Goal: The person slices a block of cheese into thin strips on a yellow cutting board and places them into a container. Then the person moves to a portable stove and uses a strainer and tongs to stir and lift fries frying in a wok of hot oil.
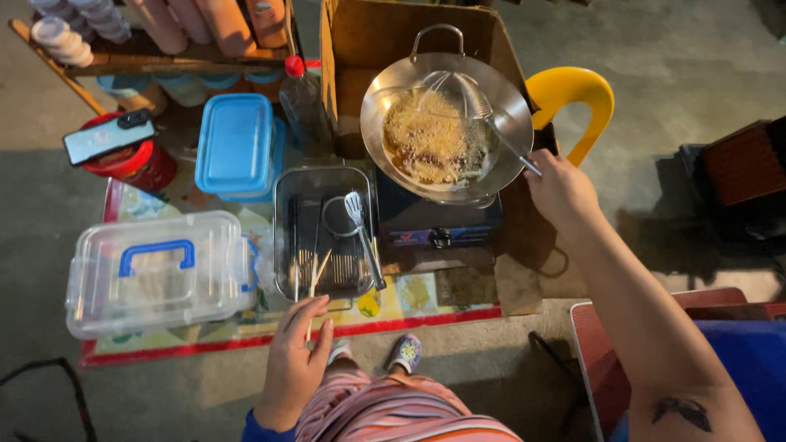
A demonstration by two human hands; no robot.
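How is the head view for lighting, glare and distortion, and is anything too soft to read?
Head view: warm light falls on the wok and right hand; the floor corners darken. Glare whitens the wok rim and the clear plastic box. Wide-lens bending stretches the edges. The left hand stays sharp.

A grey concrete floor (696,57) lies in dim light. A yellow plastic chair (573,90) stands behind an open brown cardboard box (360,41). A slatted wooden rack (164,59) fills the upper left.

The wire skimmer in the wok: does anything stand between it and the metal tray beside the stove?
Nothing visible does. The wire skimmer, held by the right hand, rests in the wok; the metal tray lies just left, with tongs on it.
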